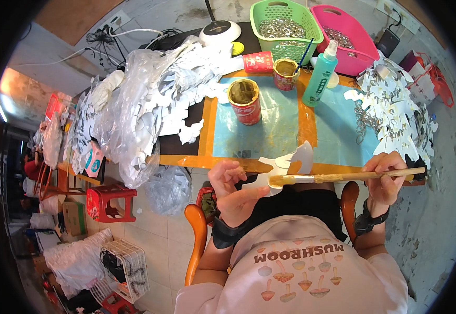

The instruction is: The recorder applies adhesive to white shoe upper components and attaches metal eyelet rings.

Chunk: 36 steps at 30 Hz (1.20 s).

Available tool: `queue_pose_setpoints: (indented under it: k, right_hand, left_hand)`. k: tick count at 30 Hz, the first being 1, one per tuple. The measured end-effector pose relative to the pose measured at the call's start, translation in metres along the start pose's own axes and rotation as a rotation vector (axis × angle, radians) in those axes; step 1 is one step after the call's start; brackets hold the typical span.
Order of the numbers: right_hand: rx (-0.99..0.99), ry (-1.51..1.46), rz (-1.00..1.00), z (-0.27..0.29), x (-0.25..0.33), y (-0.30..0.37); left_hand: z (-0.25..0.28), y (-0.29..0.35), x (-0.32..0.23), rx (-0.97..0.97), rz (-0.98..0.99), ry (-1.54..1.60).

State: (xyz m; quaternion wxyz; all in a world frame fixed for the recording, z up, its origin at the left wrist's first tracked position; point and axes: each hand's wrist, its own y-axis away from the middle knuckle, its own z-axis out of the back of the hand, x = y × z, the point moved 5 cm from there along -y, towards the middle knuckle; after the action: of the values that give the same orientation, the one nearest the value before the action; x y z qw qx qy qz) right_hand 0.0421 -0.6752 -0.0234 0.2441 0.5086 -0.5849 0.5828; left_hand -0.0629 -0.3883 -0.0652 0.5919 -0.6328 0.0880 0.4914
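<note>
Blue sheeting (280, 136) is covering part of a cluttered table (179, 149), and at its near edge the left hand (230, 191) is holding a white cutout (281, 163) with loosely curled fingers. A brush (338, 178) is lying nearly level, its long axis running leftward from the right hand (385, 180), whose fingers are closing around the handle, to bristles overlapping the cutout beside the left fingers.
</note>
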Motion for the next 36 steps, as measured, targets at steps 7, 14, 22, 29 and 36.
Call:
queue_pose_setpoints:
  k: [7,14,22,29,36]
  right_hand:
    - [-0.046,-0.002,0.010,0.005,0.002,-0.002]
    - [-0.041,-0.023,0.018,0.006,0.002,-0.004]
    - [-0.025,-0.035,0.021,0.008,0.001,-0.005]
    - [0.001,-0.074,0.040,0.010,0.004,-0.006]
    - [-0.063,-0.117,0.090,0.028,0.003,-0.006]
  left_hand:
    - [0.000,0.002,-0.005,0.035,-0.020,0.004]
    - [-0.002,0.001,-0.007,0.018,-0.042,0.022]
    - [-0.002,0.002,-0.006,-0.018,-0.017,0.060]
    - [-0.001,0.005,-0.005,-0.037,0.041,0.064]
    - [0.000,0.003,-0.003,-0.017,0.010,0.022]
